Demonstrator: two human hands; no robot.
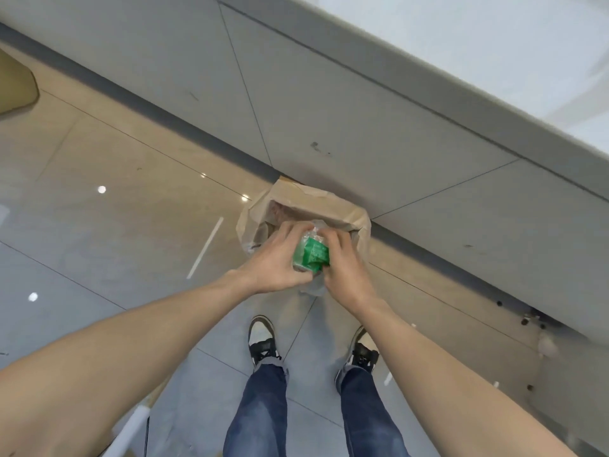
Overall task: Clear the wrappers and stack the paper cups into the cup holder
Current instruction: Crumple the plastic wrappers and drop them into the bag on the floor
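Note:
A crumpled wrapper (311,255), clear plastic with green print, is squeezed between both my hands. My left hand (276,258) grips its left side and my right hand (342,262) grips its right side. They hold it just above the open mouth of a brown paper bag (349,216) that stands on the floor against the base of a grey counter. The inside of the bag is mostly hidden by my hands. No paper cups or cup holder are in view.
The grey counter front (362,120) runs diagonally across the view, with its white top (494,37) at the upper right. My feet in black and white shoes (262,341) stand on the glossy tiled floor (131,192) just behind the bag.

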